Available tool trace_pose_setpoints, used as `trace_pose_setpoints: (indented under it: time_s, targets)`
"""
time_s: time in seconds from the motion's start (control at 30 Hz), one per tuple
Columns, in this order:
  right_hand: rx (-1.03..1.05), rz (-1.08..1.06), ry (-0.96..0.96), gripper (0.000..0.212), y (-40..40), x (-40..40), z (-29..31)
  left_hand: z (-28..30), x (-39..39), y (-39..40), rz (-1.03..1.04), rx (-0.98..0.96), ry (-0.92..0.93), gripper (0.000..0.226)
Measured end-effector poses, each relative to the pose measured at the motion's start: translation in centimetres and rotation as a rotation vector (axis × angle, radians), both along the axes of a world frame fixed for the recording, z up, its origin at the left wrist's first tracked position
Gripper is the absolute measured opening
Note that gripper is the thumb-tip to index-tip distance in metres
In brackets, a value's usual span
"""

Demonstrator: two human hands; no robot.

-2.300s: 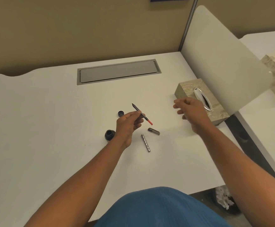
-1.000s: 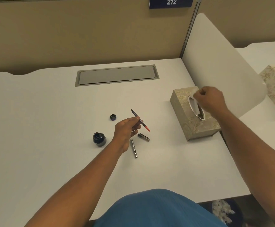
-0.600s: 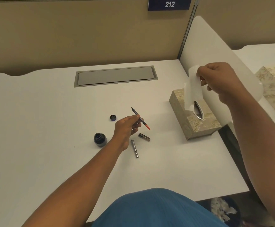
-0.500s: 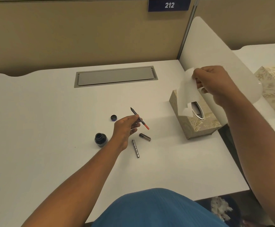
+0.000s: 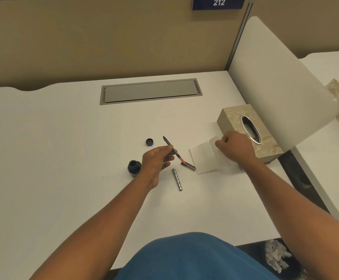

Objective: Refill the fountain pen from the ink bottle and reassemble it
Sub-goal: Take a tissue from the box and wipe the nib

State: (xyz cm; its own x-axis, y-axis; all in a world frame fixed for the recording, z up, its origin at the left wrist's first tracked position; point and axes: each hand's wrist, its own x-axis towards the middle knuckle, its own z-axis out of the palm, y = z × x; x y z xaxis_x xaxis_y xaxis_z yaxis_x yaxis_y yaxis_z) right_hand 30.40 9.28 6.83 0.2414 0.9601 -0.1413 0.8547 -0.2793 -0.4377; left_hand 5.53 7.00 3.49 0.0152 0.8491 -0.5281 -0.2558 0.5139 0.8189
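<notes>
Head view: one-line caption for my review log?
Left hand holds the pen's nib section; right hand brings a tissue to the desk.

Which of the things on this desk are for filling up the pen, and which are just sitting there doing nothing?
For the pen job:
- pen's inner part, pinched by the left hand
- open ink bottle
- bottle cap
- two loose pen pieces
- tissue, held by the right hand

Just sitting there:
- tissue box
- grey desk hatch
- sign reading 212
</notes>
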Motion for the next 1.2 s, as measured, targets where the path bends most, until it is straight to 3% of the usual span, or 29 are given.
trace_pose_setpoints:
  time_s: [0.13,0.27,0.5,0.63,0.73,0.83,1.07,1.2]
  targets:
    - [0.038,0.064,-0.178,0.013,-0.3,-1.1,-0.9,-0.2,-0.4,-0.2,-0.004,-0.007,0.009,0.012]
    - [0.012,0.166,-0.155,0.014,-0.3,-2.4,-2.6,-0.2,-0.4,-0.1,-0.023,-0.001,0.023,0.011]
    - [-0.005,0.145,-0.069,0.027,0.0,-1.6,-5.7,-0.4,-0.9,0.1,-0.058,0.014,0.050,0.012]
    - [-0.079,0.306,-0.179,0.033,-0.2,-0.6,-7.3,-0.7,-1.2,0.0,-0.067,0.000,0.060,0.012]
    - [-0.158,0.437,-0.227,0.049,-0.5,-0.8,-8.2,-0.8,-1.3,0.1,-0.078,-0.002,0.066,0.013]
    - [-0.189,0.466,-0.242,0.056,-0.6,-0.9,-9.0,-0.9,-1.3,0.3,-0.083,-0.008,0.069,0.014]
    - [-0.006,0.344,-0.190,0.023,-0.6,-1.3,-9.7,-0.8,-1.2,0.5,-0.116,-0.005,0.069,0.016]
    - [0.080,0.201,0.082,0.019,0.1,-1.9,-8.0,-0.7,-1.2,0.6,-0.141,-0.003,0.069,0.016]
